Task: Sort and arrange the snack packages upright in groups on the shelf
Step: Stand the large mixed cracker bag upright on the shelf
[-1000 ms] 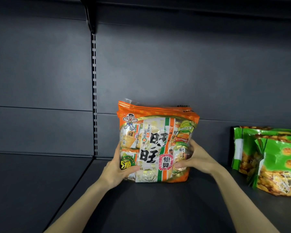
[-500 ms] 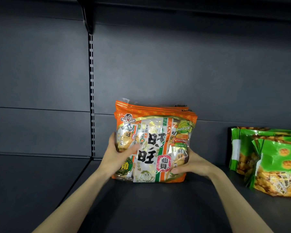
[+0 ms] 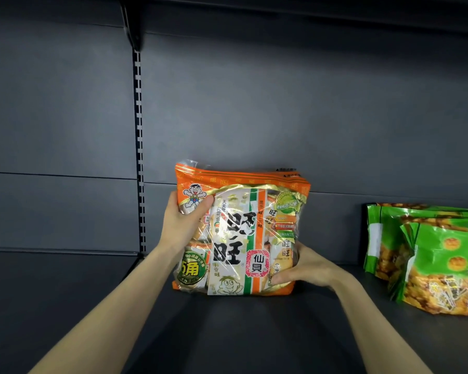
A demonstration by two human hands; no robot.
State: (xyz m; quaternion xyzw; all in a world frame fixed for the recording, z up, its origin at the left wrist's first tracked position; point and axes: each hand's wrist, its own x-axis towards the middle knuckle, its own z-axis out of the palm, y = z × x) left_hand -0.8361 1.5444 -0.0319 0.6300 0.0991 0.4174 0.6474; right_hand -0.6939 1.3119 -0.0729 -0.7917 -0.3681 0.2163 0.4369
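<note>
An orange and white snack package (image 3: 241, 230) stands upright on the dark shelf (image 3: 227, 333), with more orange packages stacked behind it against the back panel. My left hand (image 3: 184, 222) grips its upper left side, thumb across the front. At the lower right corner, my right hand (image 3: 305, 268) holds the package, thumb on the front and fingers behind. A group of green snack packages (image 3: 430, 255) stands upright further right on the same shelf.
A slotted upright rail (image 3: 139, 147) runs down the back panel left of the orange packages. Another shelf board (image 3: 46, 292) lies to the left of it. The upper shelf's underside (image 3: 281, 6) hangs overhead.
My left hand has slid up from the package's lower left to its upper left side. My right hand has dropped slightly toward the lower right corner. The package stays upright.
</note>
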